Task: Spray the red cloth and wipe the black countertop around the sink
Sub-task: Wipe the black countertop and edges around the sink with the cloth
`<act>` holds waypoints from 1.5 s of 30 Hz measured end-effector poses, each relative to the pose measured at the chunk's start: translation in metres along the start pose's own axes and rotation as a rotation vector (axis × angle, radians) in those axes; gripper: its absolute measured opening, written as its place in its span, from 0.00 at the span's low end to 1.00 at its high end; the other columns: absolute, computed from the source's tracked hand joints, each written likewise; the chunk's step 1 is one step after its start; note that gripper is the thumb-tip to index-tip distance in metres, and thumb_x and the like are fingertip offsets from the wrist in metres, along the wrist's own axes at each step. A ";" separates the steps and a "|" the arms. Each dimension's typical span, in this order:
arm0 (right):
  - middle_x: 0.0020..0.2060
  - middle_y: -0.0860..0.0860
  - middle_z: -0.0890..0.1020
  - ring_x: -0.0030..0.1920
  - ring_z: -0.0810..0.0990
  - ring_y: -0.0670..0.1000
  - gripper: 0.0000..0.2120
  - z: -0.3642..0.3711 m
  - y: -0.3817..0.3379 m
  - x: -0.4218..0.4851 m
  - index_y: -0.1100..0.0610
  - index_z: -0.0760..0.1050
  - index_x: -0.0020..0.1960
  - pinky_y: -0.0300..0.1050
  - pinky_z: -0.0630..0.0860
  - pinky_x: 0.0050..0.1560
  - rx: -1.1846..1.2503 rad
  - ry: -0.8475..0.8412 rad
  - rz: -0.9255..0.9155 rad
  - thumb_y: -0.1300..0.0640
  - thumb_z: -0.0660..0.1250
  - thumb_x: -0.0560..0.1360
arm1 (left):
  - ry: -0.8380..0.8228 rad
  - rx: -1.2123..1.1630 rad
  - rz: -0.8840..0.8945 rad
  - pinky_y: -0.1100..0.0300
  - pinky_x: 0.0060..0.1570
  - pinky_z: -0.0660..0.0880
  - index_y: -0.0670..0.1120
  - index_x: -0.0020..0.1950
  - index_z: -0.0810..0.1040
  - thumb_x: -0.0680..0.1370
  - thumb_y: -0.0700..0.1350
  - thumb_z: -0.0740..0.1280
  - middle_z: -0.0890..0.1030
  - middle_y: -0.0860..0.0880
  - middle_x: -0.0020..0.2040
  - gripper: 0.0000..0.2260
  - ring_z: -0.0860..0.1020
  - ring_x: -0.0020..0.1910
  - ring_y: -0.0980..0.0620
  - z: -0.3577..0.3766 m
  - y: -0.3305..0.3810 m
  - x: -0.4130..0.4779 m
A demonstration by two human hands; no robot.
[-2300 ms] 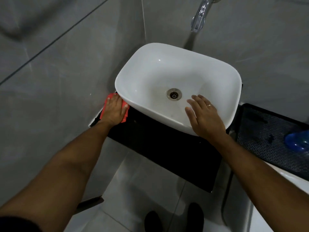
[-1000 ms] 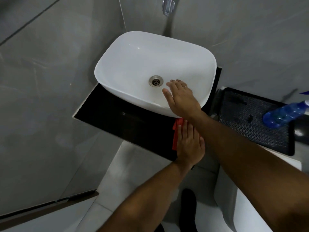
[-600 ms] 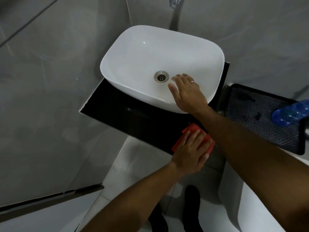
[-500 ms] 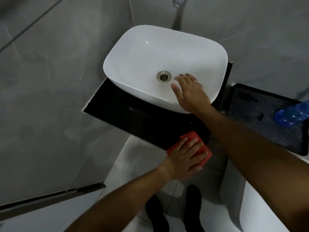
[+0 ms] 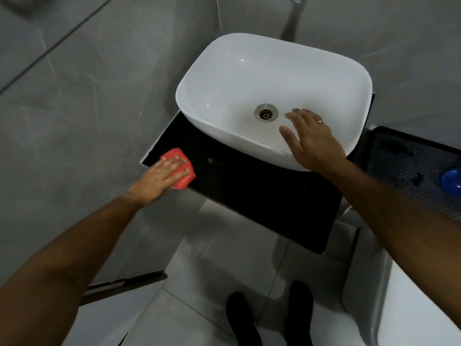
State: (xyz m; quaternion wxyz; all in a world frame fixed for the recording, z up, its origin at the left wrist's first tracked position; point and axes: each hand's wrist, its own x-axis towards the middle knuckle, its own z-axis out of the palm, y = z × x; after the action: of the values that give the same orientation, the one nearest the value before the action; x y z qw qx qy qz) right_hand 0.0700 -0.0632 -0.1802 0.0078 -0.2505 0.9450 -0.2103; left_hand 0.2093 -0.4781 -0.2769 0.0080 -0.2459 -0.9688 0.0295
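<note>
Left grip (image 5: 159,179) flattened, fingers spread, pinning small folded red cloth (image 5: 180,168) onto glossy black bench (image 5: 249,193) at its near-left corner. Right grip (image 5: 311,143) open, empty, braced on white ceramic sink (image 5: 249,71). Soft, light, probably damp; best pressed flat from above. Blue spray bottle (image 5: 451,179) cropped far right; bench behind basin hidden.

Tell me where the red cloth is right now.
The red cloth lies flat under the left hand at the front left corner of the black countertop, beside the grey wall and left of the white sink.
</note>
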 end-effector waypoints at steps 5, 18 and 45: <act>0.72 0.56 0.69 0.74 0.64 0.59 0.25 0.000 0.001 -0.001 0.55 0.65 0.72 0.61 0.65 0.70 0.007 0.013 -0.002 0.40 0.49 0.83 | -0.072 -0.016 -0.226 0.58 0.77 0.42 0.40 0.77 0.63 0.80 0.32 0.60 0.62 0.36 0.77 0.25 0.60 0.76 0.34 -0.003 -0.036 -0.016; 0.74 0.59 0.68 0.76 0.62 0.60 0.25 -0.002 -0.019 -0.019 0.61 0.66 0.73 0.60 0.62 0.74 0.014 0.127 -0.095 0.46 0.58 0.82 | 0.032 -0.142 0.086 0.33 0.62 0.72 0.45 0.70 0.75 0.77 0.42 0.65 0.77 0.39 0.68 0.20 0.74 0.67 0.33 -0.005 0.184 0.062; 0.74 0.61 0.68 0.72 0.68 0.68 0.33 0.075 0.048 -0.251 0.46 0.65 0.75 0.69 0.72 0.65 -0.398 -0.215 -0.180 0.51 0.70 0.71 | 0.105 -0.241 -0.154 0.39 0.78 0.42 0.48 0.81 0.50 0.81 0.47 0.57 0.49 0.44 0.82 0.29 0.42 0.81 0.42 -0.100 0.214 0.185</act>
State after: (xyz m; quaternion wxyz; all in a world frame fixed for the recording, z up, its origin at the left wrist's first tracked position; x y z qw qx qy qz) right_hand 0.2765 0.0647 -0.2900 0.0403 -0.3512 0.9354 0.0081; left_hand 0.1517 -0.1964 -0.1901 0.0312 -0.1710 -0.9796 -0.1004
